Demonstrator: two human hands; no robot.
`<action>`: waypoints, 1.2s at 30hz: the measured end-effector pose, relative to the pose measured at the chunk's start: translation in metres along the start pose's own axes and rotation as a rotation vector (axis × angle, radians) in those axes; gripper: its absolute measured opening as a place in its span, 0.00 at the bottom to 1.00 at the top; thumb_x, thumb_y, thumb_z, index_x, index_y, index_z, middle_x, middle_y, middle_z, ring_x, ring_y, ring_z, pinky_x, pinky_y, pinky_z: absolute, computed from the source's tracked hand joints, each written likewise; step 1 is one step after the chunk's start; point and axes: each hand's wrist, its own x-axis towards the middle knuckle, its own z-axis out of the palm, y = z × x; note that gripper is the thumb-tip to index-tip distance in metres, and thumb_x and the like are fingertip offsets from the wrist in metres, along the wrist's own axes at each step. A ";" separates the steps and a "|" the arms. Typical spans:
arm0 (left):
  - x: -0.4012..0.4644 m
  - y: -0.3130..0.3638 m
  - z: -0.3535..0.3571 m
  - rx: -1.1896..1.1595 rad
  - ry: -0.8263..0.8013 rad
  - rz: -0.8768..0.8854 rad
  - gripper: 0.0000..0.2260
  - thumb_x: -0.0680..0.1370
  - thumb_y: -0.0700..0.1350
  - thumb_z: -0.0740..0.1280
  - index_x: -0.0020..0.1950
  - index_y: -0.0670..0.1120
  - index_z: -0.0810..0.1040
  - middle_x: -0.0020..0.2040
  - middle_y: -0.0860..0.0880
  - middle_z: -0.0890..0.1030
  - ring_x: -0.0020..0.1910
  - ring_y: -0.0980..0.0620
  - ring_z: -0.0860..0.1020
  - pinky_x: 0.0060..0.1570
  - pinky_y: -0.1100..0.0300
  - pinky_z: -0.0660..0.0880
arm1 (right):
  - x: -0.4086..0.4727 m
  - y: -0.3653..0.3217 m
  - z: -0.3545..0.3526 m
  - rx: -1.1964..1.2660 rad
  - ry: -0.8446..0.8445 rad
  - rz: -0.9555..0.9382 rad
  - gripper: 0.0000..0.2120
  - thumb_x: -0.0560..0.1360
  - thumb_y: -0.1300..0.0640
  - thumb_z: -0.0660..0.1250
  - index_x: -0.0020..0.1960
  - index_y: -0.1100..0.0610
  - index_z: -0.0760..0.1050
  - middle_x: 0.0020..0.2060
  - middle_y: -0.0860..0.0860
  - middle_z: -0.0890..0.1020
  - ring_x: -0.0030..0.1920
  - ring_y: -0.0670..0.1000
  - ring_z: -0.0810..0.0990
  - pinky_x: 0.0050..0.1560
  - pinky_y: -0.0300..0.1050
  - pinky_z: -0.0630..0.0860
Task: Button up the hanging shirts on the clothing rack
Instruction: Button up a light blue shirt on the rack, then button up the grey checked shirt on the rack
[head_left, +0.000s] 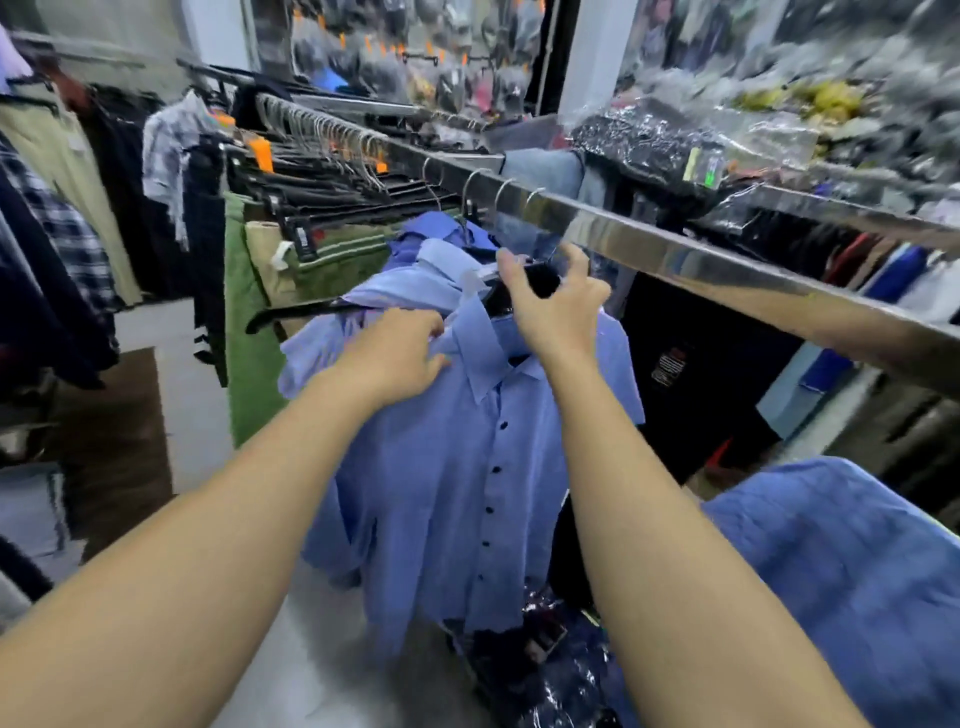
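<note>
The blue shirt (457, 467) hangs from a black hanger (524, 291) just under the shiny metal rail (675, 254), its front facing the person; a row of dark buttons runs down the placket, which looks closed for most of its length (the collar end is hidden by the hands). The left hand (400, 353) grips the cloth at the shoulder beside the collar, fingers curled into it, probably to steady the shirt; the right hand (550, 306) reaches over the hanger's neck with fingers spread and half bent, and whether they hold it I cannot tell. More blue shirts (426, 260) crowd close behind and another lies at lower right; green trousers (249, 364) hang to the left, so sideways room is tight; the floor (197, 415) below gives some space.
</note>
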 end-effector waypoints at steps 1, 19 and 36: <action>0.001 0.003 -0.001 -0.006 -0.019 0.043 0.13 0.78 0.53 0.68 0.39 0.47 0.70 0.42 0.45 0.78 0.44 0.40 0.76 0.38 0.51 0.69 | -0.003 -0.006 0.007 -0.031 0.047 0.021 0.28 0.74 0.36 0.68 0.68 0.49 0.68 0.60 0.51 0.62 0.54 0.51 0.70 0.54 0.41 0.65; -0.016 0.116 0.023 -0.509 -0.019 0.446 0.06 0.76 0.48 0.69 0.51 0.47 0.81 0.39 0.54 0.79 0.46 0.49 0.79 0.50 0.54 0.76 | -0.150 -0.016 -0.158 -0.636 0.787 0.124 0.08 0.79 0.52 0.65 0.53 0.54 0.81 0.54 0.54 0.78 0.54 0.57 0.78 0.43 0.44 0.64; -0.026 0.102 0.027 -0.531 0.073 0.340 0.04 0.76 0.47 0.68 0.48 0.49 0.81 0.38 0.55 0.79 0.46 0.48 0.79 0.49 0.53 0.76 | -0.159 -0.006 -0.138 -0.436 0.725 -0.279 0.04 0.75 0.59 0.68 0.50 0.56 0.78 0.41 0.50 0.81 0.41 0.50 0.78 0.44 0.44 0.74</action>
